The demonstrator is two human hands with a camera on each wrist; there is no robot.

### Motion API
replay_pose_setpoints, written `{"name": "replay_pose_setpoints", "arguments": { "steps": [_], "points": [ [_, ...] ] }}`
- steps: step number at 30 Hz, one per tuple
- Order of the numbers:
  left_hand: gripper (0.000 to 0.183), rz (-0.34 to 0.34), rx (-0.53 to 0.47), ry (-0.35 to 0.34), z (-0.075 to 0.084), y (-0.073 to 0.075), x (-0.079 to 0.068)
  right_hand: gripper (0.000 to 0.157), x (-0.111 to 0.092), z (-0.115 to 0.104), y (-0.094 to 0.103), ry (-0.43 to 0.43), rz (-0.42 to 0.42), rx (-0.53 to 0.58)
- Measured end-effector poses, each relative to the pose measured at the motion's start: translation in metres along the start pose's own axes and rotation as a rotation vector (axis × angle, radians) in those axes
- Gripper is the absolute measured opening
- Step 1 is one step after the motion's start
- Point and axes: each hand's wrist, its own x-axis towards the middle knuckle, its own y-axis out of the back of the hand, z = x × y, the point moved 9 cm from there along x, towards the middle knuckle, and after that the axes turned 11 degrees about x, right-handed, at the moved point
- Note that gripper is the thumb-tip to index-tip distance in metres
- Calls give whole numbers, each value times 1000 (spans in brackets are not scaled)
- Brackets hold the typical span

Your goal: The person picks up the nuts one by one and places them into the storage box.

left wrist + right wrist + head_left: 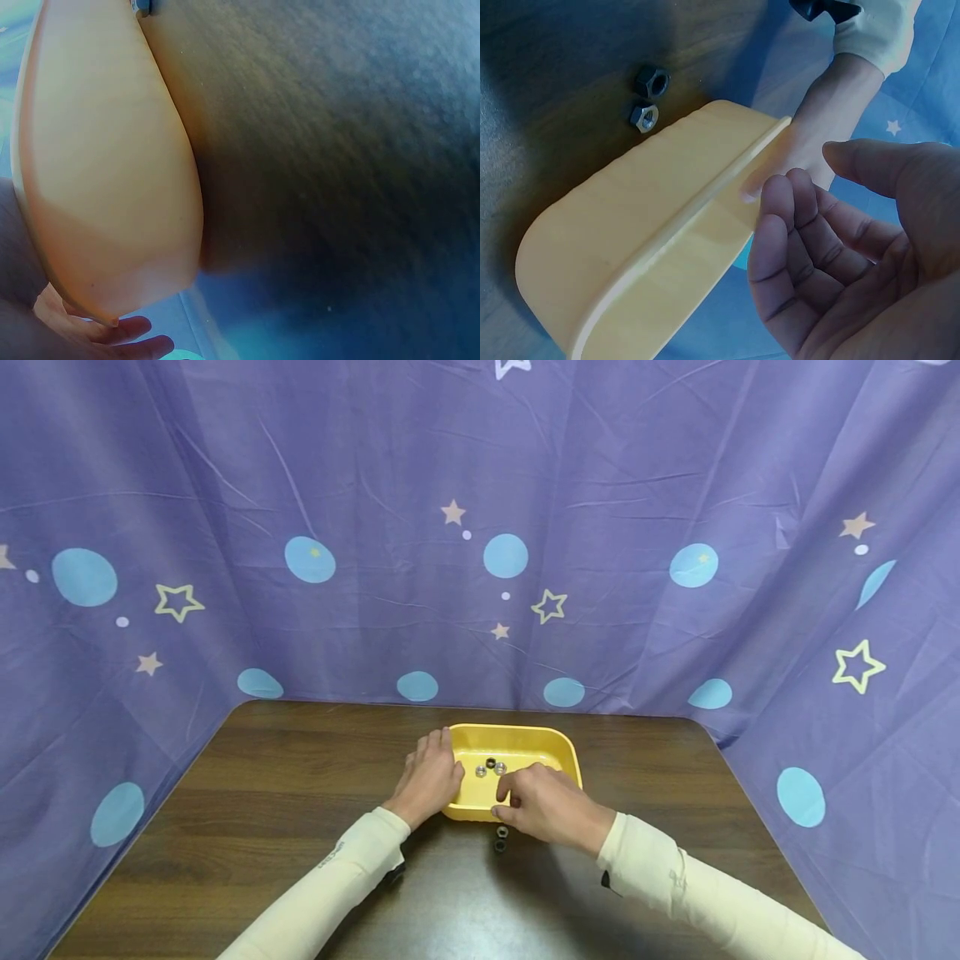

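Note:
A yellow plastic bin (517, 740) stands on the table with silver nuts (481, 771) and a black nut (491, 763) on its floor. My left hand (429, 777) grips the bin's left wall, thumb and fingers on either side of the rim. Over the bin's front right edge hovers my right hand (551, 806); in the right wrist view its fingers curl loosely, thumb apart, with nothing between them. Just in front of the bin, a silver hex nut (644, 117) and a larger dark hex nut (652, 81) lie side by side on the table.
The brown wooden table (300, 793) has rounded far corners. A purple curtain (390, 568) with stars and blue dots hangs behind the table and along both sides.

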Motion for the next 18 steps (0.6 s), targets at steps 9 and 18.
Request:
{"name": "replay_pose_setpoints", "arguments": {
  "steps": [9, 18],
  "points": [
    [69, -7, -5, 3, 0, 1, -1, 8, -8, -3, -6, -5, -5, -10],
    [70, -2, -4, 6, 1, 2, 0, 10, -15, 2, -15, -31, -28, 10]
  ]
}}
